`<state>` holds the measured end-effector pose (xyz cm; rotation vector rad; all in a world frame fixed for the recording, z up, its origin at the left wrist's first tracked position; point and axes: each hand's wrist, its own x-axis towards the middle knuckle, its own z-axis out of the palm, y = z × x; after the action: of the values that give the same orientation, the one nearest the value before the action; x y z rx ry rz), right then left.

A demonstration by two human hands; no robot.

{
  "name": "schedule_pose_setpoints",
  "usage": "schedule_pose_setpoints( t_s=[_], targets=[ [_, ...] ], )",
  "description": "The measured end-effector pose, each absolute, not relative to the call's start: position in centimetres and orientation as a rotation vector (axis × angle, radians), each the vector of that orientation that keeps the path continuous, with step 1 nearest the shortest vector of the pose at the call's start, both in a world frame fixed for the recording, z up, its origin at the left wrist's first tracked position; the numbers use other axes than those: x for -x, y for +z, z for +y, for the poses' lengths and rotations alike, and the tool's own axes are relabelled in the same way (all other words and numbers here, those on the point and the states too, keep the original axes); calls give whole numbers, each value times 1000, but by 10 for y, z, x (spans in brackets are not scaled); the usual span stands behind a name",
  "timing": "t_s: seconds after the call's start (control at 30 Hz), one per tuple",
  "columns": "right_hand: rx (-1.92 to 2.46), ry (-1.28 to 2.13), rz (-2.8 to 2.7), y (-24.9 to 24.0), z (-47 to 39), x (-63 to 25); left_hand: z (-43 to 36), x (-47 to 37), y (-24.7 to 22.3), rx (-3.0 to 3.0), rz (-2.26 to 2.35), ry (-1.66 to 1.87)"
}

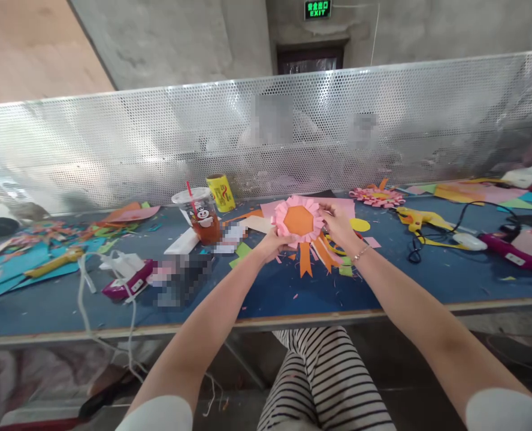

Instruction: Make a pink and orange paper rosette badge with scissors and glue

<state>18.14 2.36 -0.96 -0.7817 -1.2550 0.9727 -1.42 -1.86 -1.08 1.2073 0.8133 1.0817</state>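
A paper rosette [300, 220] with an orange centre and a pleated pink rim is held up over the table, its face towards me. Two orange paper tails [305, 261] hang below it. My left hand [275, 244] grips the lower left of the rim, fingers closed around the edge. On the upper right side, my right hand [338, 224] pinches the rim. Behind the rosette lies a sheet of pink paper [344, 206]. A yellow paper oval [360, 224] rests just right of my right hand.
A second pink rosette [377, 196] lies at the back right, near a yellow glue gun [421, 219]. To the left stand a drink cup [198, 216] with a straw and a yellow roll [221, 194]. Purple power strips [129, 280] with cables lie left and right. A perforated metal screen [158, 143] borders the back.
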Motion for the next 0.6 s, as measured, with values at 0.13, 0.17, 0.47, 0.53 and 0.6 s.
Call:
schedule_pose_setpoints(
  t_s=[0.13, 0.17, 0.47, 0.53, 0.6],
  targets=[
    [1122, 748, -1464, -6, 31, -205, -18, 17, -4, -1129, 787, 1192],
    [1268, 641, -1610, -8, 33, -212, -17, 19, -3, -1086, 784, 1243],
    [1714, 192, -2270, -31, 22, -204, -7, 37, 4, -715, 723, 1589],
    [1745, 183, -2258, -28, 18, -201, -5, 40, 5, -705, 712, 1585],
    [1784, 234, -2263, -24, 16, -203, -4, 42, 6, -721, 689, 1585]
  ],
)
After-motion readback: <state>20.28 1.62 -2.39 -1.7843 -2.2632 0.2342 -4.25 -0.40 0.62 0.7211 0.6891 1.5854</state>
